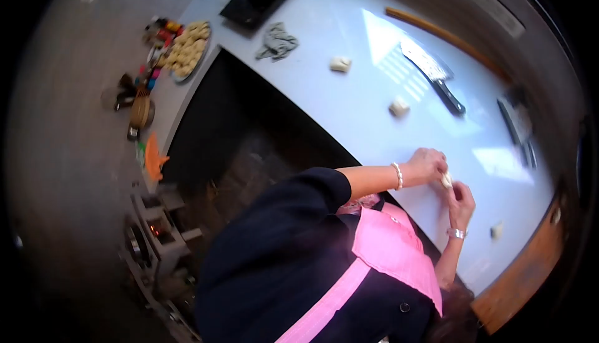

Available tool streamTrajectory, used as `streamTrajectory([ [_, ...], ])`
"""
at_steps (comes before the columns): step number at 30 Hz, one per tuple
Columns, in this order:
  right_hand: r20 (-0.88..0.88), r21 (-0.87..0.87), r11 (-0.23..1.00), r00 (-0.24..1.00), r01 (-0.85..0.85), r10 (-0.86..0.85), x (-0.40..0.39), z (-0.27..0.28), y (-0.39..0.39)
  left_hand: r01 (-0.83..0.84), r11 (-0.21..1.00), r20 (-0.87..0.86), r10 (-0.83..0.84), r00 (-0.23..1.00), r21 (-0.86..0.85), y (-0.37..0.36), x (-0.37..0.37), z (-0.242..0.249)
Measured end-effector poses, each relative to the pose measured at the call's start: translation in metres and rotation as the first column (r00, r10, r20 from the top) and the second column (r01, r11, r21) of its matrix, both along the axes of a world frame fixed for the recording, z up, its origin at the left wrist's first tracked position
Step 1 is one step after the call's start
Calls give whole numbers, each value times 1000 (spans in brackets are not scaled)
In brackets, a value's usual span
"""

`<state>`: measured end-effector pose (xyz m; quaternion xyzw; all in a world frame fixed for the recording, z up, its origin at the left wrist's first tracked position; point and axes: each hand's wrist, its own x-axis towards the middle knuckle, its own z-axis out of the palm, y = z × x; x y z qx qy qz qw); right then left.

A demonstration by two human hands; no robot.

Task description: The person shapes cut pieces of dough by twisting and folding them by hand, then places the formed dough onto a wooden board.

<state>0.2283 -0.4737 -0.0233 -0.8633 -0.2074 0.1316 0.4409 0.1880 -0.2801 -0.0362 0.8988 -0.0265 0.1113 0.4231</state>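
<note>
My left hand [426, 165], with a beaded bracelet at its wrist, is closed on one side of a small pale piece of dough [447, 179]. My right hand [462, 204], wearing a watch-like band, pinches the dough from the other side. Both hands are just above the white table [374, 137], near its front edge. Two more dough pieces lie farther along, one dough lump [399, 106] closer and another dough lump [340, 63] beyond it. A smaller pale piece [496, 230] rests past my right hand. The fingers partly cover the held dough.
A cleaver [430, 72] lies across the table, with a long wooden rod [440, 34] behind it. Another broad blade [515, 125] is at the far edge. A crumpled cloth [276, 42], a black cooker [243, 11] and a plate of dough balls [189, 48] stand farther left.
</note>
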Motion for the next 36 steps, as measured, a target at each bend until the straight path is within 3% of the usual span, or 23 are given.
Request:
streamTrajectory([
  [1,-168,43,995,982,93,-85,3,13,-1,-22,1000,-2,22,1000,0,5,-3,22],
  [4,-230,234,972,971,-5,60,12,67,1,-41,991,252,6,968,131,15,-2,72],
  [5,-253,194,981,964,-28,77,17,73,0,-57,979,303,-5,953,195,17,-2,84],
  [8,-233,224,973,967,-48,102,29,92,13,-88,984,257,46,965,154,17,2,89],
  [11,-229,318,948,969,-20,97,30,120,20,51,949,184,7,983,-311,27,5,103],
  [12,-187,430,899,966,-83,179,33,128,19,108,811,138,-35,990,-575,29,3,113],
  [13,-139,522,843,964,-125,229,32,136,14,209,596,204,-77,976,-776,30,-1,128],
  [14,-148,617,779,956,-113,255,31,138,10,247,513,251,-63,966,-822,29,-6,141],
  [15,-65,724,674,958,-148,280,28,138,8,336,507,322,-118,939,-794,26,-8,151],
  [16,6,829,529,949,-181,314,20,142,21,368,319,341,-141,930,-873,23,-15,159],
  [17,-36,905,401,913,-142,406,12,154,31,434,213,418,-120,901,-875,15,-15,161],
  [19,-96,960,274,858,-54,504,1,155,34,458,40,453,-101,886,-888,1,-18,162],
  [20,-129,977,211,813,8,568,1,155,37,407,46,398,-134,907,-912,1,-19,161],
  [28,-233,951,287,872,112,430,11,123,13,236,-4,227,-284,932,-972,-15,8,131],
  [32,-256,950,269,895,162,365,8,111,-6,155,311,44,-334,941,-938,-24,15,119],
  [35,-281,937,291,913,194,296,9,114,-21,184,660,-53,-322,945,-728,-38,19,132],
  [36,-301,929,300,914,216,272,10,114,-26,173,654,-52,-310,949,-736,-45,22,132],
])
